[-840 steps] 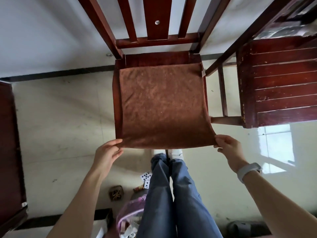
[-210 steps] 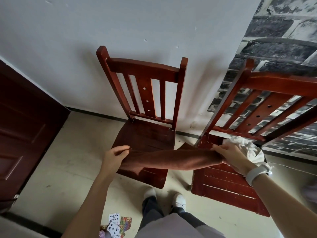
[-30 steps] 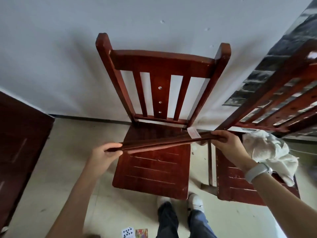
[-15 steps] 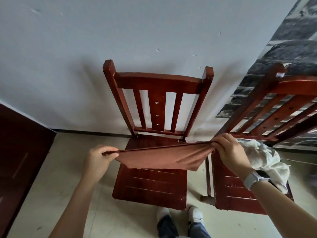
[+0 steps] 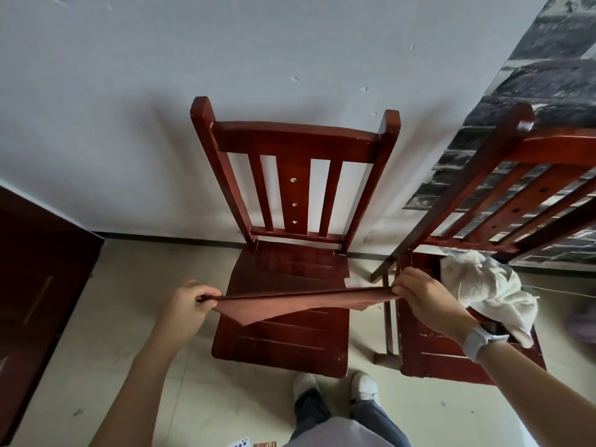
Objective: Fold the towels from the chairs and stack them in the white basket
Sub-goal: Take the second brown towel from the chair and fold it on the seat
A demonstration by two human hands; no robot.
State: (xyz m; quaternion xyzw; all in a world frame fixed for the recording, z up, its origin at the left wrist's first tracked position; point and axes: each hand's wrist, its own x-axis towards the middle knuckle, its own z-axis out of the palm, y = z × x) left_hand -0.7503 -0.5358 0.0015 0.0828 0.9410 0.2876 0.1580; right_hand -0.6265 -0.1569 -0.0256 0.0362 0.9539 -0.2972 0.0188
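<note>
A folded brown towel (image 5: 290, 303) hangs stretched in the air above the seat of the middle red wooden chair (image 5: 283, 337). My left hand (image 5: 187, 306) pinches its left end and my right hand (image 5: 422, 296) pinches its right end. The towel's lower layer sags in a point toward the seat. A crumpled white towel (image 5: 483, 285) lies on the seat of the right-hand chair (image 5: 451, 353), just behind my right wrist. The white basket is not in view.
A dark wooden door or cabinet (image 5: 35, 275) stands at the left. The white wall runs behind the chairs, with dark brick wallpaper (image 5: 541, 79) at the right. Playing cards (image 5: 240, 442) lie on the tiled floor by my feet (image 5: 335, 387).
The towel has dropped lower over the seat and hangs shallower than half a second ago. The view has tilted slightly so that my feet show more.
</note>
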